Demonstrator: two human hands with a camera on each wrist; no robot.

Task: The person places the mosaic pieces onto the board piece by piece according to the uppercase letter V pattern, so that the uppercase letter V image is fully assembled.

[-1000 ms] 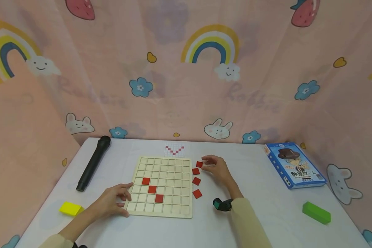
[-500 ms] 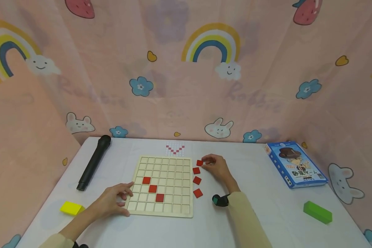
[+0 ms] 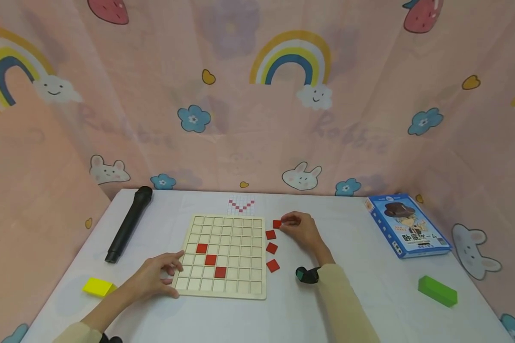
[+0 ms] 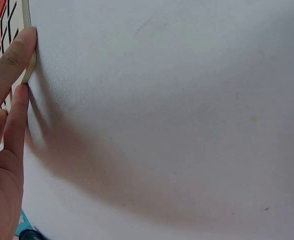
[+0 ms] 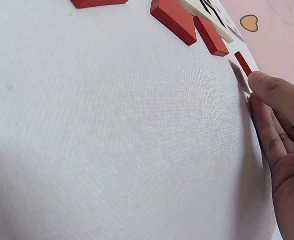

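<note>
A cream grid board (image 3: 240, 228) lies on the table with three red square tiles in its cells, one of them a tile (image 3: 220, 272) lowest in a diagonal. My left hand (image 3: 156, 276) holds the board's near left corner, thumb and fingers against the edge (image 4: 31, 65). Right of the board, my right hand (image 3: 302, 231) pinches the farthest loose red tile (image 5: 243, 63) between thumb and finger. It appears tilted up in the right wrist view. Three more loose red tiles, including a near one (image 3: 272, 266), lie in a row beside the board.
A small pattern card (image 3: 241, 206) with a red V lies behind the board. A black microphone (image 3: 129, 224) and yellow block (image 3: 98, 287) are at left. A blue game box (image 3: 407, 226) and green block (image 3: 437, 291) are at right. A patterned curtain (image 3: 240, 143) stands behind.
My right hand has closed in on the farthest loose red tile and now pinches it. The left hand stays at the board's corner, and the tiles on the board have not moved.
</note>
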